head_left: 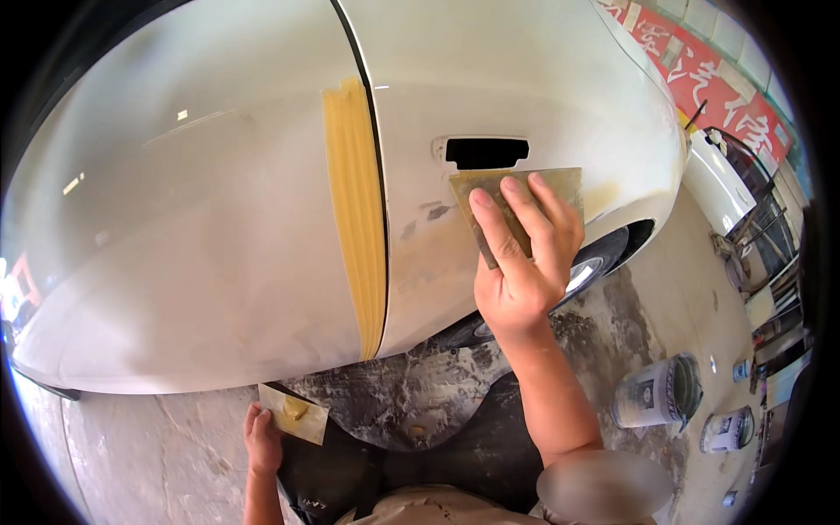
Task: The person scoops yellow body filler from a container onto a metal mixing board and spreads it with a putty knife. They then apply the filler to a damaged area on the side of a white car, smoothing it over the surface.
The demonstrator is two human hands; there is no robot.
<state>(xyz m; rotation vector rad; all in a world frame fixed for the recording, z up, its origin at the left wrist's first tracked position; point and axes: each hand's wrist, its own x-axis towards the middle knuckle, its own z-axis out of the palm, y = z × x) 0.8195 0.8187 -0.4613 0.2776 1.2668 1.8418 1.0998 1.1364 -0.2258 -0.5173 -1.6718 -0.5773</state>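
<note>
My right hand (pixel 525 262) presses a thin, olive-brown putty spreader (pixel 564 197) against the white car's panel, just below a black handle recess (pixel 487 153). Three fingers lie spread on the spreader's face; the thumb is hidden behind. Low on the left, my left hand (pixel 262 444) pinches the edge of a pale square plate (pixel 311 422) carrying a dab of yellowish putty (pixel 296 408). Tan smears and small dark scuffs (pixel 437 212) mark the panel to the left of the spreader. Yellow masking tape (pixel 354 219) runs down beside the panel gap.
The white car door (pixel 219 219) fills the left side. A wheel (pixel 582 276) sits behind my right wrist. On the concrete floor at right stand a large paint can (pixel 643 398) and a smaller can (pixel 722 433). Farther right, a detached white door (pixel 717 184) leans near a red banner (pixel 700 74).
</note>
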